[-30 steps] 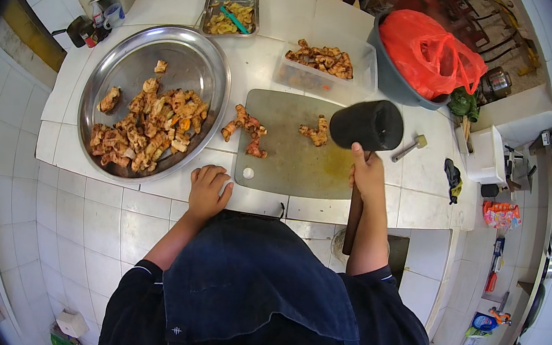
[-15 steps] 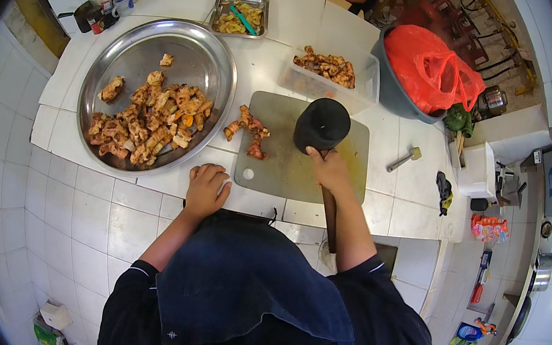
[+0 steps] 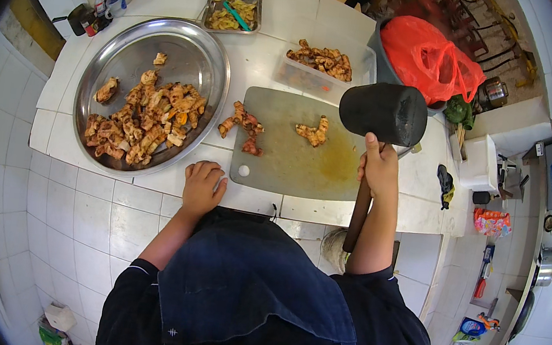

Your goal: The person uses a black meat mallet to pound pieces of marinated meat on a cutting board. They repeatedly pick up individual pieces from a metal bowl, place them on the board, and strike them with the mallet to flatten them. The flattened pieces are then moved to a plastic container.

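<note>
The black mallet (image 3: 383,112), likely top-heavy and stiff, hangs above the desk (image 3: 423,208) toward its front right corner, the right grip (image 3: 379,170) wrapped high round its handle (image 3: 358,214) (good for control), the left grip (image 3: 204,186) spread, seemingly empty, by the front edge

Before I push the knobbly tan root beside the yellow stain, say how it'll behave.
The knobbly tan root looks woody, so probably stiff. Its bent outline should resist rolling. It might slide: the yellow stain on the grey-green cutting board looks damp.
</note>
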Demonstrator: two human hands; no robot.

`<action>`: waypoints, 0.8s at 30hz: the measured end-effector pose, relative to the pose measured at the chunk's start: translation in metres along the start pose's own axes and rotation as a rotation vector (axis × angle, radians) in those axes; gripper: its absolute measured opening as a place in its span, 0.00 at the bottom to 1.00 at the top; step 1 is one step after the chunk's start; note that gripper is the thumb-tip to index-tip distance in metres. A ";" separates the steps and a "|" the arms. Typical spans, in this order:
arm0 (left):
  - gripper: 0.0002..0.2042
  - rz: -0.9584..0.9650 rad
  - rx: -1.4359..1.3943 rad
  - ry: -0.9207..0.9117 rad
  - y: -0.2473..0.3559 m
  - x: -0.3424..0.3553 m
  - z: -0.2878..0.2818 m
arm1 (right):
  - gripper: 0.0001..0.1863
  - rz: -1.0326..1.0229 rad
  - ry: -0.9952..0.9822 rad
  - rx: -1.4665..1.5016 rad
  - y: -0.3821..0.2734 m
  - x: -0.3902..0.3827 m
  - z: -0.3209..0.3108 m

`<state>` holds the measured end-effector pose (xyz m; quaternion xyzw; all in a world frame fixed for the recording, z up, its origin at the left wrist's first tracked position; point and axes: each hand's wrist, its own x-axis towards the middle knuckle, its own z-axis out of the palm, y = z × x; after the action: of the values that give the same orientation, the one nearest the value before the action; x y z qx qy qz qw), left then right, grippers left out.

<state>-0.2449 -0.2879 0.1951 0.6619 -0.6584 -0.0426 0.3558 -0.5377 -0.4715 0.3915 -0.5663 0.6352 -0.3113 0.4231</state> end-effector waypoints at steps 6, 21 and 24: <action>0.08 -0.021 0.015 -0.051 0.004 0.008 0.002 | 0.36 -0.018 -0.130 -0.440 0.074 0.029 0.050; 0.09 -0.018 0.017 -0.049 0.005 0.007 -0.002 | 0.26 -0.272 -0.092 -0.158 -0.012 0.024 0.030; 0.09 -0.019 0.014 -0.054 0.005 0.006 -0.001 | 0.30 -0.176 -0.058 -0.138 0.011 0.039 0.033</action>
<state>-0.2479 -0.2921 0.2009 0.6693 -0.6616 -0.0592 0.3327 -0.5137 -0.5053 0.3603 -0.6565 0.5904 -0.2862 0.3723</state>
